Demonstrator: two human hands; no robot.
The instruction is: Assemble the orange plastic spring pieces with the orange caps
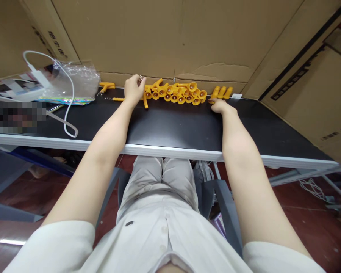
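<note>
My left hand [134,90] is closed at the back of the black table, with a bit of shiny metal showing at its fingertips. It looks like the metal spiral of a corkscrew [141,77]; a yellow handle [146,101] shows just below the fingers. To its right lies a stacked pile of yellow cone-shaped sleeves [184,94], open ends facing me, metal inside them. My right hand [223,106] curls around a yellow piece at the pile's right, its fingers partly hidden. Several yellow sleeves [222,92] stand just behind it.
More yellow corkscrews [105,88] lie left of my left hand. A clear plastic bag [76,81], a white cable [72,110] and papers occupy the table's left. Cardboard [159,38] walls the back and right. The table's metal edge [173,151] runs before my lap.
</note>
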